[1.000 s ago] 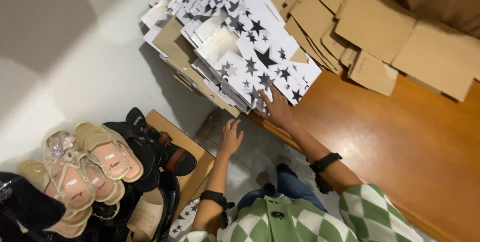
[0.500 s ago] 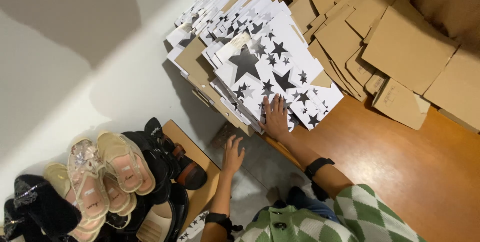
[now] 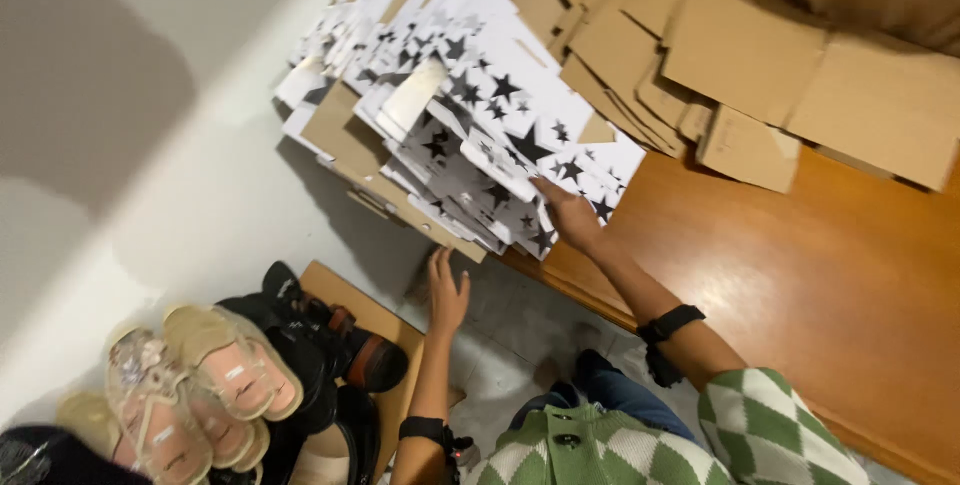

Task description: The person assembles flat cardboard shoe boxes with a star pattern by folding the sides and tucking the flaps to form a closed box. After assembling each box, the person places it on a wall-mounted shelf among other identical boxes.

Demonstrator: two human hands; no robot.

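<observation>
Right hand (image 3: 568, 213) is being laid flat on the star sheets (image 3: 480, 135), fingers spread and apart, nothing clamped; contact is being made at the stack's near lower corner. The sheets, white with black stars, are being carried fanned out at the desk's (image 3: 800, 285) left edge, with the stack overhanging that edge toward the wall (image 3: 130, 145). Brown cardboard backs are being shown between some sheets.

Left hand (image 3: 447, 290) is being held open below the overhang, fingers loosely apart, nothing gripped; its fingertips are being kept just under the stack's lower edge, and contact cannot be told. A dark wristband is being worn on each wrist.

Plain cardboard blanks (image 3: 760, 55) are being carried in an overlapping pile along the desk's far edge, touching the star sheets on their right side. The desk's near right part is being left as bare wood.

Off the desk, at lower left, a brown box (image 3: 365, 320) is being shown beside the left forearm, with beige sandals (image 3: 200, 375) and dark shoes (image 3: 330, 345) heaped against it. A green-and-white checked sleeve (image 3: 770, 425) is being seen at the bottom.
</observation>
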